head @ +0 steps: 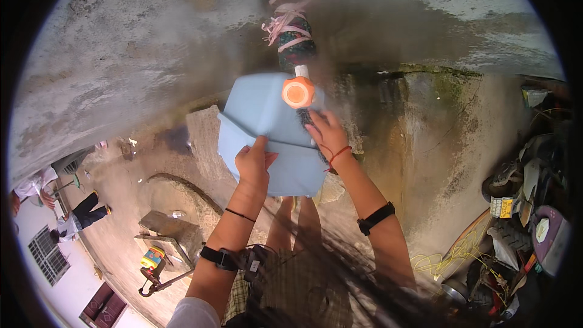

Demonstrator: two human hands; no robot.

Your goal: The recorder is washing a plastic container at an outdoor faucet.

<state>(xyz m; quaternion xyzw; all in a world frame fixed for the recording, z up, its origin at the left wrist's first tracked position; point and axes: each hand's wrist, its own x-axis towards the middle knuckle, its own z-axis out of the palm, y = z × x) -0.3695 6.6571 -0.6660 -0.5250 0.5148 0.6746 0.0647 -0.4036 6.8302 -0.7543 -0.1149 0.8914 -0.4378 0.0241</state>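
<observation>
A light blue plastic bin [259, 105] is tilted in front of my legs, its far part beneath an orange tap knob [298, 93]. My left hand [255, 161] grips the bin near its middle edge, thumb on top. On the bin's right side, my right hand [329, 135] holds a dark bristly scrubber [306, 119] against the plastic; my fingers and palm hide much of it. Behind the knob, a pipe wrapped in dark patterned cloth [297, 38] is bound with pink strips [289, 13]. The bin's underside and supports are mostly hidden.
A stained concrete wall [136, 41] rises beyond the tap. Rough stone slab [205, 141] stands left of the bin. Motorbike parts [510, 177] and tangled yellow cord [439, 259] lie at right. At far left are a toy-like ride-on [152, 258] and people [75, 221].
</observation>
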